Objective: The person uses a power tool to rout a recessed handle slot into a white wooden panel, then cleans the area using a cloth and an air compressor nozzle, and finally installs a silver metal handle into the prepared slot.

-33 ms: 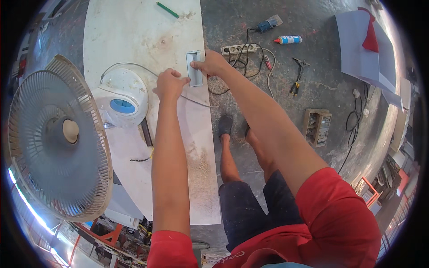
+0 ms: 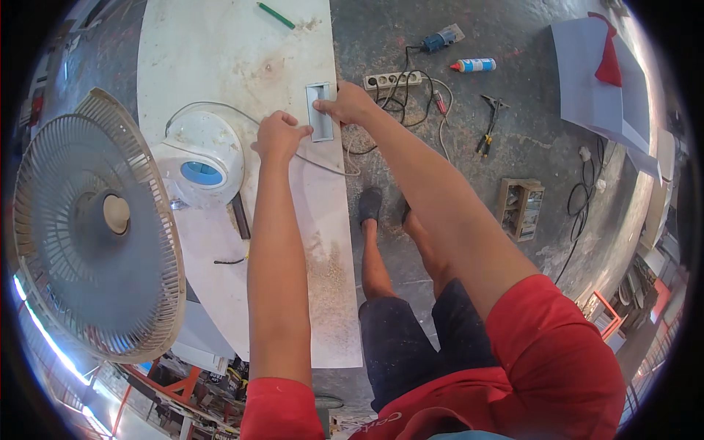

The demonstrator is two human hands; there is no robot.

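Through my remote view, a dark grey floor [image 2: 539,154], scuffed and flecked with pale dust, stretches away from the right edge of the white work surface [image 2: 205,44]. Well off that edge, toward its far end, I see large white panels [image 2: 587,66] standing on the floor. Past the surface's near left edge I make out an orange-red metal frame [image 2: 183,385] amid clutter too small to sort. Bright strips of light [image 2: 44,326] run along the rim there. Far right of the surface's near corner, I find another reddish frame [image 2: 607,314] beside piled materials.
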